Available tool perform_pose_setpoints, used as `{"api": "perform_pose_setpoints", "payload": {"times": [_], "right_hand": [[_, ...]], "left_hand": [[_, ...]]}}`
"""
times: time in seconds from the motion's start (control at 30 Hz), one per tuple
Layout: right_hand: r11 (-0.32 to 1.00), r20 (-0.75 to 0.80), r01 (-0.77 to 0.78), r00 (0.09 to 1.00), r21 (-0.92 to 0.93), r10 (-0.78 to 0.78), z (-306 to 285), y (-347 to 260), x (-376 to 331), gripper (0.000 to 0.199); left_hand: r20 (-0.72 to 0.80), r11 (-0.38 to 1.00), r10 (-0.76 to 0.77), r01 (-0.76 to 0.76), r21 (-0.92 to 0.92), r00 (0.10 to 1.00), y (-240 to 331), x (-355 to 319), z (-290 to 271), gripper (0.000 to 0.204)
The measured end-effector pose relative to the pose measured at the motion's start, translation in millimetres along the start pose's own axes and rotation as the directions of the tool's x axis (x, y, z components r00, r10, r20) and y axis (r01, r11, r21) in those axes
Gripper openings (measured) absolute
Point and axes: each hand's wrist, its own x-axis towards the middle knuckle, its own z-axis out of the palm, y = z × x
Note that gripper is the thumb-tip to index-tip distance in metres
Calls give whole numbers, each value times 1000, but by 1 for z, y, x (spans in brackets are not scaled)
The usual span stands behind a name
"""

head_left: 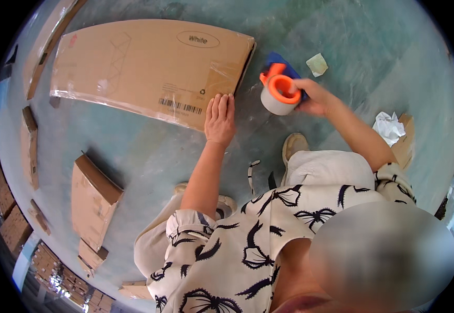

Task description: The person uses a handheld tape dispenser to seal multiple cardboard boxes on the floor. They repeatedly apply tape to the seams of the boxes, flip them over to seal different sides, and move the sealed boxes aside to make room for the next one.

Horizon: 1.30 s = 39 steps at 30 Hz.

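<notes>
Head view: long flat brown cardboard box (149, 65) across upper frame on green floor (149, 151). Left hand (220, 119) flat, fingers together, pressing box's near right corner. Right hand (315, 96) wrapped around orange-and-white tape dispenser (280, 94), right of box end. Advice: keep corner pinned, bring dispenser square to edge.

left hand (219, 119): flat, fingers together, palm down | right hand (314, 97): curled in a grip, arm extended
</notes>
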Motion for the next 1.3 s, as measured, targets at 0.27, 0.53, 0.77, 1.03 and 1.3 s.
{"api": "perform_pose_setpoints", "payload": {"times": [0.27, 0.53, 0.77, 1.03, 1.3], "right_hand": [[-190, 443, 417, 675, -889, -590, 85, -39, 67, 62], [-534, 444, 164, 774, -830, -452, 48, -9, 72, 55], [-484, 352, 44, 744, -874, -568, -114, 29, 12, 53], [-439, 596, 406, 470, -801, -651, 79, -50, 45, 48], [-636, 467, 247, 861, -731, -202, 89, -27, 102, 47]], "left_hand": [[-39, 1000, -11, 11, -11, 999, 4, 4, -2, 50], [-35, 999, 29, -30, -29, 999, 1, 8, 3, 43], [-44, 1000, 27, -27, 5, 999, -3, -1, -5, 42], [-48, 1000, 15, -14, 15, 999, 2, 7, 0, 42], [-37, 999, -15, 13, -49, 999, 3, 7, -1, 39]]}}
